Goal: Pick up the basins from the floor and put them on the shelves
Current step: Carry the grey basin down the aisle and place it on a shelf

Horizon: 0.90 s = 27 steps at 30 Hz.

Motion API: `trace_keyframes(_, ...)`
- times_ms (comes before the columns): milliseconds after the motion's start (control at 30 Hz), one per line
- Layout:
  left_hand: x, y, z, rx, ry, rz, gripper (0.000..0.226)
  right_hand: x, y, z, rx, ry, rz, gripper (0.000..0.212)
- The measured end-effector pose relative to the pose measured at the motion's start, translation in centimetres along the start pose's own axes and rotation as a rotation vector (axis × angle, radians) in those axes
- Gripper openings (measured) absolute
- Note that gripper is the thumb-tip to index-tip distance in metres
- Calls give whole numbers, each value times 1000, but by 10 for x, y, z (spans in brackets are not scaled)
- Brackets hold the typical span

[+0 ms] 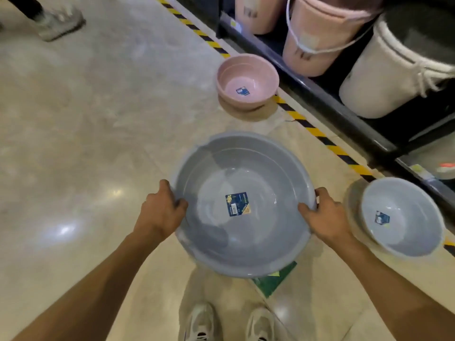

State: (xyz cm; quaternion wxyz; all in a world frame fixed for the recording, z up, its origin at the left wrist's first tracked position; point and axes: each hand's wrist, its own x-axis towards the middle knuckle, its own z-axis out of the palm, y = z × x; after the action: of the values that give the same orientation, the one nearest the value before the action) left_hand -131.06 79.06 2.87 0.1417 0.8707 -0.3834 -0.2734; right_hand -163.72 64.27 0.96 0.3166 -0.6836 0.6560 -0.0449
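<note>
Large grey basin (242,205), held in front of the body by both hands, above the floor (98,119) and over a green mat (275,279). Left hand (160,212) on the left rim, thumb curled inside the wall, fingers wrapped round the edge. Right hand (322,217) on the right rim, thumb inside too, fingers curled over the outside. Blue label (237,204) stuck on the bottom of the basin. Small grey basin (401,217) on the floor just beside the right hand, near the yellow-black stripe (317,132). Pink basin (247,81) farther ahead on the floor, also close to the stripe. Dark shelf (320,94) along the right, carrying pink buckets (320,33) and a white bucket (384,70). Own pale shoes (231,323) below the basin. Another person's shoe (60,22) at the top left corner.
</note>
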Motion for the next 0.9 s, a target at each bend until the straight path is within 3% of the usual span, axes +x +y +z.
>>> trace_keyframes(167, 47, -63, 103, -20, -38, -11, 33, 50, 65, 104, 81, -24, -20, 27)
trace_keyframes(367, 72, -112, 183, -4, -74, -16, 32, 76, 112, 177, 81, -72, -51, 27)
trace_keyframes(700, 104, -141, 235, 242, 10, 85, 40, 93, 144, 227, -16, -18, -91, 25)
trace_keyframes(900, 111, -142, 248, 47, -33, -3, 45, 95, 143, 232, -96, -34, -56, 25)
